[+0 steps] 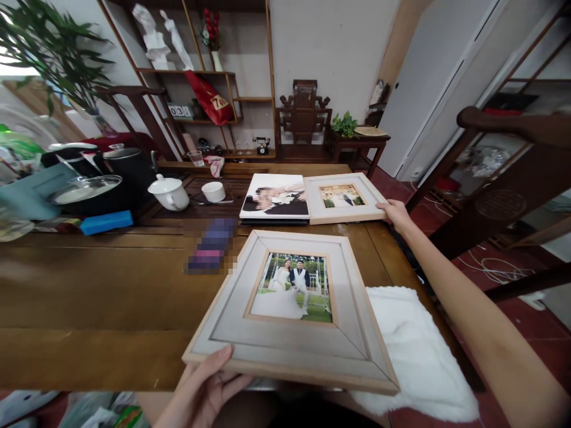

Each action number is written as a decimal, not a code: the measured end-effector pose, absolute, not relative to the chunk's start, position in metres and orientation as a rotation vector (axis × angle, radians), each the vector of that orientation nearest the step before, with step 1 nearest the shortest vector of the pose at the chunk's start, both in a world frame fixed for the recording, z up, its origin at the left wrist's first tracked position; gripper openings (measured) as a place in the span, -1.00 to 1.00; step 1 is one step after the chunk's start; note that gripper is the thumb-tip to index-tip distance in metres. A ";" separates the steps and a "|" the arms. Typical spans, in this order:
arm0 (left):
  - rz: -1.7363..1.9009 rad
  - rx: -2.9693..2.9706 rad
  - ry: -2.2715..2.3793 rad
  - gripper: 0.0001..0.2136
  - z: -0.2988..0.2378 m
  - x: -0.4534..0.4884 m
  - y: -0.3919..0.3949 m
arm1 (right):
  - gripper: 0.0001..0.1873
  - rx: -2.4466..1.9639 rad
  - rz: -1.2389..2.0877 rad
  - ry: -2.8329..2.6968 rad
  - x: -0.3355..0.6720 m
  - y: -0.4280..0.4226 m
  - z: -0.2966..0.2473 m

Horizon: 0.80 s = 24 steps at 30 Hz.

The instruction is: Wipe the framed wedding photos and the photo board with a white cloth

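Note:
My left hand (203, 389) grips the near bottom edge of a large pale wooden photo frame (241, 315), thumb on its front, and holds it tilted over the table's front edge. The frame shows a wedding photo. My right hand (395, 214) is stretched out to the far right and closes on the right edge of a second, smaller pale frame (319, 208) lying flat on the table. That frame rests partly beside a frameless photo print (274, 199) with a dark album under it.
A white fluffy cloth (414, 345) lies on the wooden table (89, 285) at the front right. Teapot (169, 193), cup (213, 191), pots and a blue box (106, 222) crowd the back left. A dark wooden chair (504, 196) stands at right.

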State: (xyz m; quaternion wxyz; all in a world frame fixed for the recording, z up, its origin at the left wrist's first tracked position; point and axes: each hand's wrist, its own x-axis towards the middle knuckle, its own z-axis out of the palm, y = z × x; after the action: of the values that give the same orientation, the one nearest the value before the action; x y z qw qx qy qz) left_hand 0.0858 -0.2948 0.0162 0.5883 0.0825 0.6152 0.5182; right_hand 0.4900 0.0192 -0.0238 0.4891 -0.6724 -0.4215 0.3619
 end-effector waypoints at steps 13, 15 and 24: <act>1.307 0.106 1.408 -0.52 0.020 0.089 -0.290 | -0.78 -1.121 0.329 -2.052 0.446 -0.211 0.045; 1.316 0.100 1.398 -0.55 0.021 0.089 -0.289 | -0.85 -0.986 0.245 -2.365 0.436 -0.267 0.046; 1.340 0.120 1.360 -0.65 0.020 0.091 -0.287 | -0.74 -1.156 -0.343 -2.445 0.381 -0.314 -0.004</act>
State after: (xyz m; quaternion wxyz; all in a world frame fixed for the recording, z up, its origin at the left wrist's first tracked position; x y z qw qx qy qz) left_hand 0.0906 -0.2873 0.0203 0.5764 0.0515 0.5809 0.5724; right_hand 0.3809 -0.3142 -0.0040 0.2060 -0.4150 -0.8776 -0.1231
